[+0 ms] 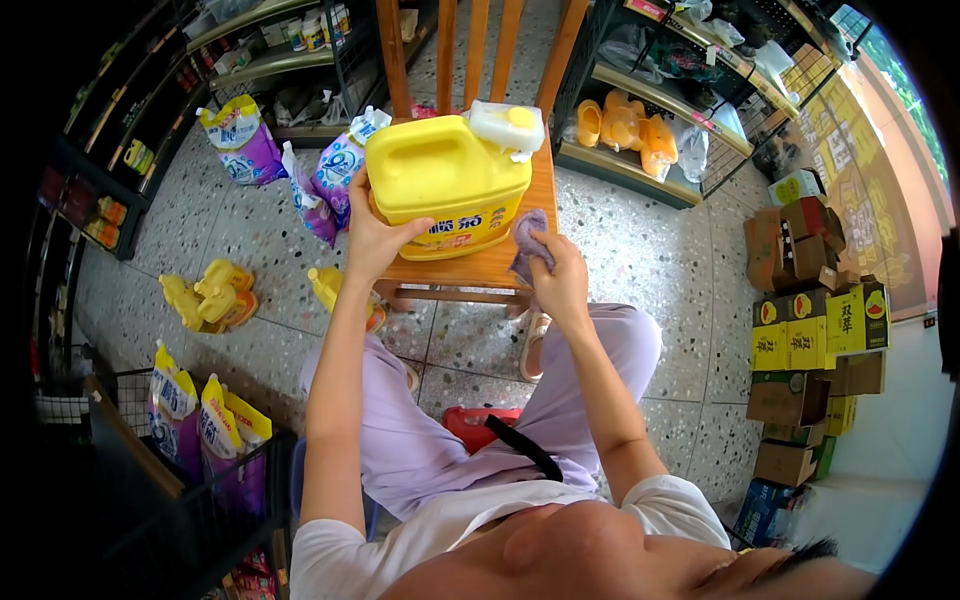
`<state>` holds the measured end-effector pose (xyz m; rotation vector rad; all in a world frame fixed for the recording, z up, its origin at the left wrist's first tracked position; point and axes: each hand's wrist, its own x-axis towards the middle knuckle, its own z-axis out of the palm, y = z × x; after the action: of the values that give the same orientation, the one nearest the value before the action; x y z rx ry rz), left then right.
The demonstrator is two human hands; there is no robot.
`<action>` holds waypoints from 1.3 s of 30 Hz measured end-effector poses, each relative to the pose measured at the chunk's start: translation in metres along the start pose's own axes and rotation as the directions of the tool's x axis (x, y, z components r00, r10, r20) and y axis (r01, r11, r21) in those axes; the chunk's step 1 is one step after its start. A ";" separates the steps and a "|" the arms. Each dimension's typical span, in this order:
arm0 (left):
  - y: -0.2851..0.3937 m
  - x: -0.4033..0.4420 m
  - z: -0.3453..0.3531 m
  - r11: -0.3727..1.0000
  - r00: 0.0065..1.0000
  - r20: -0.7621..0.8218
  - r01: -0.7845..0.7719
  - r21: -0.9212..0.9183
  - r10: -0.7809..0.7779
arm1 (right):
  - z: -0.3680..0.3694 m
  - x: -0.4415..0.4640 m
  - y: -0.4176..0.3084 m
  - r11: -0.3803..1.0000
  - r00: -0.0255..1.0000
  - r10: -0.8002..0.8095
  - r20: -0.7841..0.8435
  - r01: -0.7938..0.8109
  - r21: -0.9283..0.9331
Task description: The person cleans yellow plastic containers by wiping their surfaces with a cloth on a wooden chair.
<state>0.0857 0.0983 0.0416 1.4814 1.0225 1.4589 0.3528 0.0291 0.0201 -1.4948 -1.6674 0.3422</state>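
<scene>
A big yellow detergent jug (440,175) stands on the seat of a wooden chair (430,272), its printed label toward me. A small clear bottle with a yellow cap (508,125) sits against the jug's upper right corner. My left hand (378,235) grips the jug's lower left side, thumb across the front and fingers around the edge. Pinched in my right hand (560,275) is a crumpled purple cloth (527,245), close to the jug's lower right corner. Whether the cloth touches the jug I cannot tell.
Purple detergent bags (335,170) stand on the floor left of the chair. Several small yellow bottles (215,295) are grouped farther left, with another yellow bottle (328,287) near the chair. Shelves (650,100) hold orange slippers. Stacked cartons (800,330) line the right wall.
</scene>
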 end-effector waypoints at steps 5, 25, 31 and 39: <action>0.004 -0.007 0.005 0.990 0.997 -0.075 -0.010 0.139 0.021 | -0.014 0.008 -0.014 0.961 0.995 0.015 -0.103 0.014 0.275; 0.010 -0.027 0.025 0.928 0.966 -0.249 0.034 0.370 0.064 | 0.019 0.062 -0.091 0.898 0.870 -0.419 -0.258 0.355 -0.260; 0.001 -0.027 0.027 0.941 0.961 -0.258 -0.002 0.338 0.095 | 0.024 0.051 -0.094 0.905 0.889 -0.391 -0.241 0.323 -0.276; -0.003 -0.027 0.032 0.938 0.949 -0.287 -0.027 0.344 0.133 | 0.018 0.055 -0.121 0.891 0.906 -0.396 -0.151 0.340 -0.300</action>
<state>0.1173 0.0738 0.0290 1.5773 1.4769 1.6714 0.2614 0.0557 0.1145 -1.3061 -1.8308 -0.2510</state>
